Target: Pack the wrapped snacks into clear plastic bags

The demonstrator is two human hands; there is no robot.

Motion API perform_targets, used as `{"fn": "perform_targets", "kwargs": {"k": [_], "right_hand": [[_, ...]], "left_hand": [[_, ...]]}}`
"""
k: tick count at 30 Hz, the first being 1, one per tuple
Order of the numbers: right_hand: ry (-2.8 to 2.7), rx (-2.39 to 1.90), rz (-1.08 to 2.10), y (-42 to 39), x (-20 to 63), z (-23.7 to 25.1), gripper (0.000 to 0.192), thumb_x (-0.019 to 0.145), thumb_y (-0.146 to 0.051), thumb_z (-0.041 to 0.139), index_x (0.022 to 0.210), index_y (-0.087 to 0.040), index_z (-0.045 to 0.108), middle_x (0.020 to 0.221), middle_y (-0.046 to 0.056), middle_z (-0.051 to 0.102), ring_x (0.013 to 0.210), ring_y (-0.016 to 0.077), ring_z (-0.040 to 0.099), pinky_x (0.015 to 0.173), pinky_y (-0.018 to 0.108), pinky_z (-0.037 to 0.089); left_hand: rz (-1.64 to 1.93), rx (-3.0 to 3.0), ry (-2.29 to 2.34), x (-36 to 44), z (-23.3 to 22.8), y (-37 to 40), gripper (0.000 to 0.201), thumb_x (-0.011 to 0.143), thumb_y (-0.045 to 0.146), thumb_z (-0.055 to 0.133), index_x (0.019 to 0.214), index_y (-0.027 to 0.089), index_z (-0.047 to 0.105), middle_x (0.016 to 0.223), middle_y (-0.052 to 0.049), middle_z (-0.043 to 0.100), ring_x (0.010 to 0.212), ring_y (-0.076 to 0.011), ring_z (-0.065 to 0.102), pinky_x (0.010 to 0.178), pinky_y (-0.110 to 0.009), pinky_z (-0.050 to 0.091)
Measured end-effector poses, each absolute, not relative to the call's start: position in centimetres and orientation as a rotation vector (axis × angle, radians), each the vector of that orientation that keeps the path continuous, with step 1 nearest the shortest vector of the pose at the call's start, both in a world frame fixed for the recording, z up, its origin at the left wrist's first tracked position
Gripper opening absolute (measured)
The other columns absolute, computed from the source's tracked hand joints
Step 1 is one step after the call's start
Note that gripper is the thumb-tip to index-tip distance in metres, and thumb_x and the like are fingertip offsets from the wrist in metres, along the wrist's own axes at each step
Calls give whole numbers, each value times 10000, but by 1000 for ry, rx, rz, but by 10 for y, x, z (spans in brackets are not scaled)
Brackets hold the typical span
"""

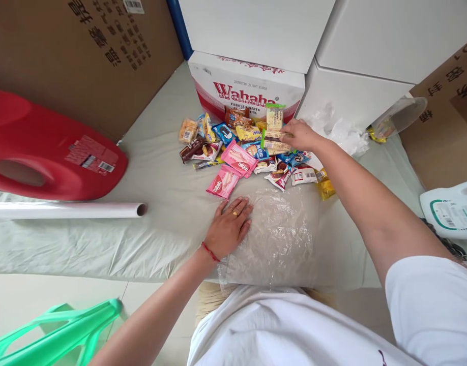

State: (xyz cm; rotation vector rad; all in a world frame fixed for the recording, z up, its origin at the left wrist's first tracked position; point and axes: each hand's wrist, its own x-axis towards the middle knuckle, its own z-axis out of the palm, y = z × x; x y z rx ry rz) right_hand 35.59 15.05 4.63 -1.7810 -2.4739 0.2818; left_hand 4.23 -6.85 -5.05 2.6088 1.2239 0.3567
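Observation:
My right hand [301, 136] reaches into a heap of wrapped snacks, its fingers closed on the right end of a cracker packet [271, 140] with a green end seal. Just behind it stands a similar green-edged packet [274, 118]. My left hand [228, 230] lies palm down with fingers spread, at the left edge of a clear plastic sheet or bag [281, 239] spread on the cloth. Beyond its fingertips are a pink wafer packet [223, 183] and another overlapping pink packet [240, 158]. Blue, yellow, brown and dark red wrappers surround them.
Behind the heap stands a white-and-red Wahaha carton [249, 84]. A red jug [58, 152] and a white roll [65, 210] lie left. Crumpled white plastic [338, 129], a clear tub [399, 117] and a white bottle [450, 211] are right. A green stool [61, 330] stands below.

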Motion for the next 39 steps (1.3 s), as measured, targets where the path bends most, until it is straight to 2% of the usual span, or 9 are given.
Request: {"fn": "perform_targets", "kwargs": {"k": [2, 5, 10, 14, 17, 21, 28, 33, 39], "right_hand": [[-2546, -1815, 216, 154, 355, 41, 430, 839, -470, 675, 1113, -146, 745, 1156, 147, 672, 1114, 338, 531, 1023, 466, 363], [-2541, -1896, 243, 142, 354, 38, 357, 792, -451, 720, 989, -154, 731, 988, 99, 680, 954, 284, 575, 892, 386, 404], [-2326, -1986, 147, 112, 352, 36, 333, 763, -312, 695, 1062, -168, 670, 1017, 84, 680, 873, 247, 583, 723, 315, 397], [-2425, -2079, 16, 108, 343, 34, 408, 783, -409, 709, 1108, -165, 666, 1142, 154, 666, 1000, 308, 575, 796, 355, 419], [-2500, -2131, -78, 110, 333, 37, 366, 782, -382, 718, 1084, -178, 679, 1077, 157, 694, 1052, 343, 575, 860, 394, 422], [-2408, -2089, -169, 97, 334, 53, 331, 817, -386, 699, 1065, -170, 667, 1029, 148, 697, 972, 334, 607, 837, 394, 443], [-2309, -1687, -121, -22, 349, 87, 205, 952, -344, 551, 1103, -245, 651, 1183, 135, 656, 1045, 326, 635, 825, 440, 519], [-2580, -1126, -52, -117, 322, 41, 202, 999, -174, 496, 1021, -253, 680, 1157, 104, 722, 1089, 254, 663, 918, 434, 557], [-2578, -959, -175, -148, 297, -1, 206, 977, -117, 537, 988, -250, 693, 1154, 80, 743, 1139, 241, 665, 955, 469, 563]], "left_hand": [[358, 2604, 1221, 42, -50, -69, 458, 1057, 351, 373, 1463, 223, 541, 1584, -89, 493, 1481, -270, 428, 1233, -551, 266], [359, 2590, 1227, 42, -49, -69, 455, 1060, 352, 364, 1456, 223, 546, 1582, -89, 495, 1482, -267, 427, 1233, -550, 268], [353, 2573, 1219, 42, -48, -69, 459, 1063, 352, 353, 1457, 220, 545, 1585, -87, 492, 1492, -260, 415, 1242, -542, 260], [361, 2574, 1229, 41, -50, -69, 463, 1059, 354, 361, 1459, 212, 546, 1578, -92, 501, 1489, -263, 418, 1246, -543, 260], [372, 2567, 1235, 42, -50, -70, 458, 1056, 349, 367, 1457, 223, 551, 1578, -84, 503, 1488, -257, 420, 1245, -539, 267], [385, 2546, 1245, 43, -50, -71, 453, 1056, 348, 365, 1456, 244, 552, 1576, -64, 507, 1486, -249, 423, 1251, -544, 257], [405, 2543, 1235, 42, -51, -71, 473, 1058, 349, 343, 1479, 245, 530, 1584, -68, 497, 1493, -257, 413, 1261, -560, 225], [396, 2541, 1224, 40, -53, -69, 491, 1031, 251, 353, 1493, 258, 519, 1587, -67, 492, 1490, -249, 415, 1258, -557, 230], [381, 2448, 1189, 35, -55, -63, 521, 1028, 225, 317, 1525, 276, 466, 1597, -33, 482, 1503, -207, 401, 1253, -511, 232]]}}
